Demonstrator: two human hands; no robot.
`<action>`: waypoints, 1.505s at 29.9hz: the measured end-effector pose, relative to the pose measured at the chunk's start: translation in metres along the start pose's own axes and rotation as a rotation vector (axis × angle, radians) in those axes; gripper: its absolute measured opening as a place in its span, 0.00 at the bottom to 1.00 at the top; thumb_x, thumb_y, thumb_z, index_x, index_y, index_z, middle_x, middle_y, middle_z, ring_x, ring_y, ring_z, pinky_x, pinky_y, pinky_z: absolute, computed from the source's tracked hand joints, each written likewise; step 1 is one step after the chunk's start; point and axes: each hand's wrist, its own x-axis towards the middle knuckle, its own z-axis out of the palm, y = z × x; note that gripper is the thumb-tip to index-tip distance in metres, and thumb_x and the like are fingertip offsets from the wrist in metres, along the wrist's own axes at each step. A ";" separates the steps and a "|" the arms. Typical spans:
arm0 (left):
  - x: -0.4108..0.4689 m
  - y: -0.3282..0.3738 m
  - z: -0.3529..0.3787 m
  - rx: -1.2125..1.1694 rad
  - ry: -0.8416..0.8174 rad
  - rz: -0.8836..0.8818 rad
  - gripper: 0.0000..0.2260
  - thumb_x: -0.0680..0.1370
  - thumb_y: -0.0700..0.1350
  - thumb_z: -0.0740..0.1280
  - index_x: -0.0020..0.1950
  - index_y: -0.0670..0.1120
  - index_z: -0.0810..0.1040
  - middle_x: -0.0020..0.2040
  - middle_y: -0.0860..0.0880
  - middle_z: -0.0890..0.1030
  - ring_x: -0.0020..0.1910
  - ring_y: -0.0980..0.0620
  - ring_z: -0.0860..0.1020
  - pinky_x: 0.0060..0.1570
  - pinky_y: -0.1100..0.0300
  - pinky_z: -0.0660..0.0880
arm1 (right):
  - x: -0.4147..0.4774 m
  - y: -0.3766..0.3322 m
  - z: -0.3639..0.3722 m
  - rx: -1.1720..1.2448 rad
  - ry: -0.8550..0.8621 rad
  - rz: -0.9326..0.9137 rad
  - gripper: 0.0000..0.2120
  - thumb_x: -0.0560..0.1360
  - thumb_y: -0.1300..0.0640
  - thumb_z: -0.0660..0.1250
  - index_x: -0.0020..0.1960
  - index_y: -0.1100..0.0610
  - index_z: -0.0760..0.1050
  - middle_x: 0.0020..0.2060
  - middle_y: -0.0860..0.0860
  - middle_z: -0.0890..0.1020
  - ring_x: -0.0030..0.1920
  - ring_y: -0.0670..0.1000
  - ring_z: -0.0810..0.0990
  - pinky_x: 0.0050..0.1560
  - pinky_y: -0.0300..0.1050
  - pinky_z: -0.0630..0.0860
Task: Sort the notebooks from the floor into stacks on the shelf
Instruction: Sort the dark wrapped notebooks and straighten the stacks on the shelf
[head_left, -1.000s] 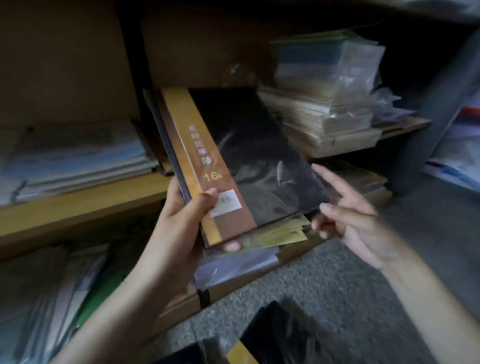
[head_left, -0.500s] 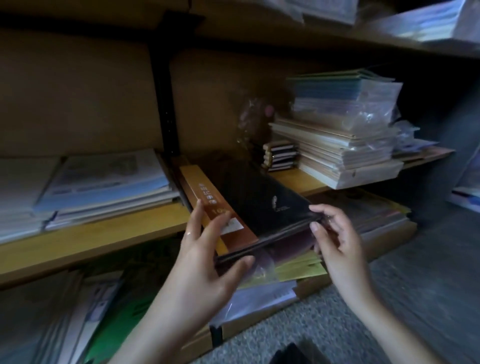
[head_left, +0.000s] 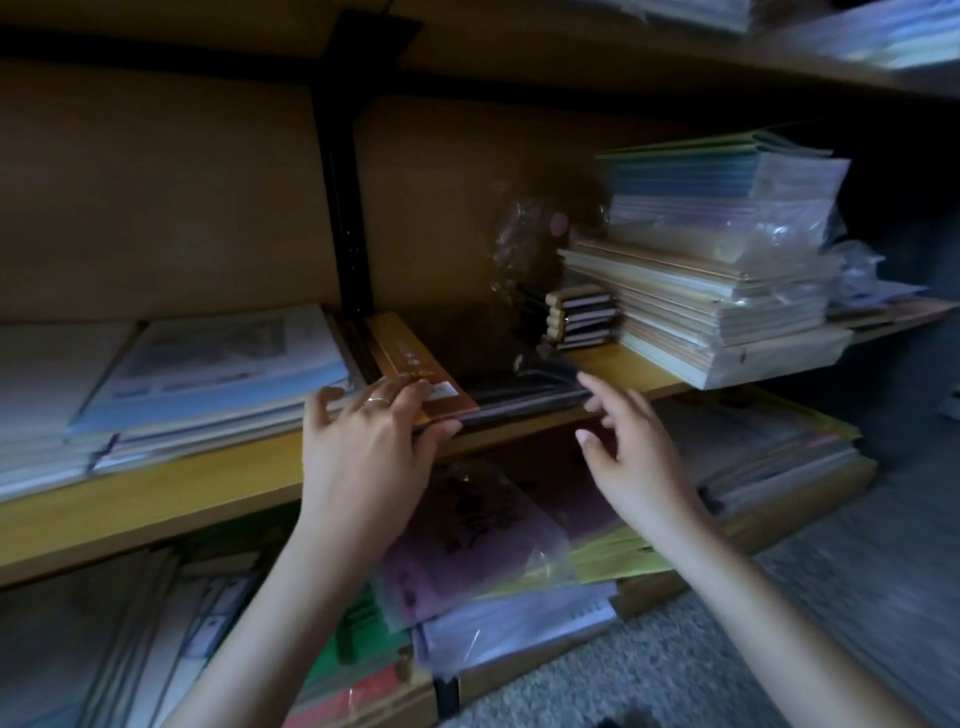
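A black notebook with an orange-brown spine band (head_left: 415, 358) lies flat on the middle wooden shelf (head_left: 208, 478), on top of other dark notebooks. My left hand (head_left: 363, 447) pinches its near left corner, fingers laid on the cover and thumb under the front edge. My right hand (head_left: 628, 452) hovers spread at the near right corner, its index fingertip touching the notebook's edge.
Left of the notebook lies a stack of pale blue booklets (head_left: 208, 374). To its right stand small dark notebooks (head_left: 582, 317) and a tall wrapped stack (head_left: 717, 270). Below, purple and yellow plastic-wrapped books (head_left: 493, 540) fill the bottom shelf. Grey carpet (head_left: 779, 623) lies at lower right.
The notebook went from tilted in my left hand to lying flat, pushed back onto the shelf. My right hand let go of its right edge and opened.
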 end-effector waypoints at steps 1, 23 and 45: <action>0.003 -0.003 0.003 0.017 -0.002 0.001 0.24 0.74 0.62 0.53 0.57 0.50 0.80 0.56 0.49 0.82 0.53 0.48 0.81 0.59 0.46 0.68 | 0.003 -0.001 0.001 -0.013 -0.063 0.001 0.26 0.77 0.62 0.62 0.73 0.48 0.62 0.55 0.43 0.69 0.57 0.42 0.68 0.48 0.29 0.64; 0.021 -0.011 0.020 0.025 0.064 -0.098 0.20 0.78 0.59 0.58 0.66 0.53 0.73 0.65 0.51 0.76 0.65 0.50 0.72 0.68 0.46 0.55 | 0.029 0.000 0.013 -0.227 -0.321 -0.048 0.36 0.79 0.61 0.58 0.77 0.45 0.40 0.71 0.44 0.58 0.69 0.52 0.58 0.62 0.45 0.63; -0.176 0.065 0.099 -0.636 -0.802 0.286 0.09 0.77 0.47 0.60 0.50 0.47 0.79 0.46 0.49 0.82 0.44 0.51 0.80 0.43 0.60 0.76 | -0.222 0.118 0.005 -0.046 -0.483 0.120 0.15 0.66 0.67 0.64 0.50 0.54 0.77 0.46 0.47 0.79 0.50 0.46 0.77 0.52 0.31 0.68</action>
